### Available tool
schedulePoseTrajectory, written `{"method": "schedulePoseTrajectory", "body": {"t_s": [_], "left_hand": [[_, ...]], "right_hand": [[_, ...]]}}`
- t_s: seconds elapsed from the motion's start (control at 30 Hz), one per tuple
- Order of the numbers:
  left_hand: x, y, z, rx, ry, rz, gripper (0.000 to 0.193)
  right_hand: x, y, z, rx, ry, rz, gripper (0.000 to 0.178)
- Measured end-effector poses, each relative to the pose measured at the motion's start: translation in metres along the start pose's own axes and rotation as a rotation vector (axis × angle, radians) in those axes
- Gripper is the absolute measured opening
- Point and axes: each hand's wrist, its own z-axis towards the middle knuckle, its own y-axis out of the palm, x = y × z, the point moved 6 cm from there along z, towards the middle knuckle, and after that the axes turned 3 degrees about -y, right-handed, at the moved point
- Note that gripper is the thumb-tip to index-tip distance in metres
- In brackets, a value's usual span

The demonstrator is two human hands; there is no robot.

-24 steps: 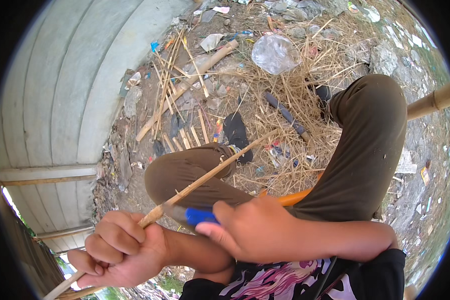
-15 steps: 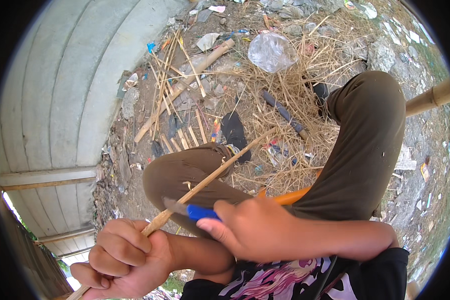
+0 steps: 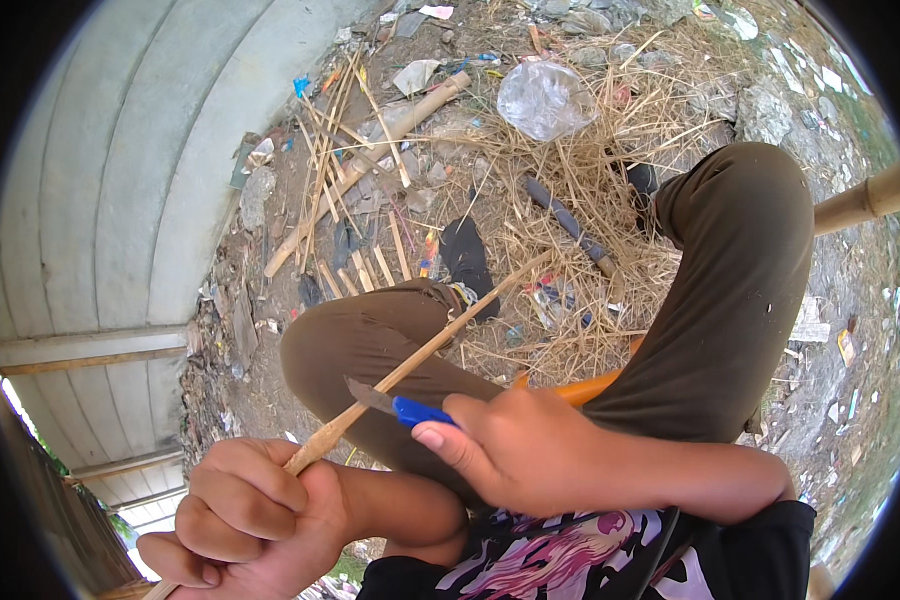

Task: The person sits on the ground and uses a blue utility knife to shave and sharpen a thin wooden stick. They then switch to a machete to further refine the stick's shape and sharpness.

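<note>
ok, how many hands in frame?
2: left hand at lower left, closed around the thin stick; right hand just right of lower centre, holding the blue-handled knife. No others show.

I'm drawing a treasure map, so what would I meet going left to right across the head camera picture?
The person's bare left hand, blue-handled metal-bladed knife, crumpled clear plastic bag, bent right knee in brown trousers, round tan bamboo pole.

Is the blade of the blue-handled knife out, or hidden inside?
Out: the grey blade shows beyond the blue handle in the right hand.
</note>
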Motion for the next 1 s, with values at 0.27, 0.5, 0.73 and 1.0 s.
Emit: {"method": "schedulePoseTrajectory", "body": {"t_s": [0.27,0.5,0.73,1.0], "left_hand": [[0.003,-0.009,-0.002,0.033,-0.011,0.007,0.053],[0.003,-0.012,-0.002,0.051,-0.017,0.008,0.052],[0.003,-0.020,-0.002,0.064,-0.058,0.015,0.050],[0.000,-0.024,0.000,0.046,-0.065,-0.047,0.051]], "right_hand": [[0.009,0.004,0.005,-0.075,0.044,-0.019,0.055],[0.012,0.001,0.006,-0.019,0.046,-0.068,0.056],[0.046,0.002,0.013,0.004,0.157,-0.128,0.064],[0.065,0.000,0.016,0.028,0.192,-0.201,0.065]]}}
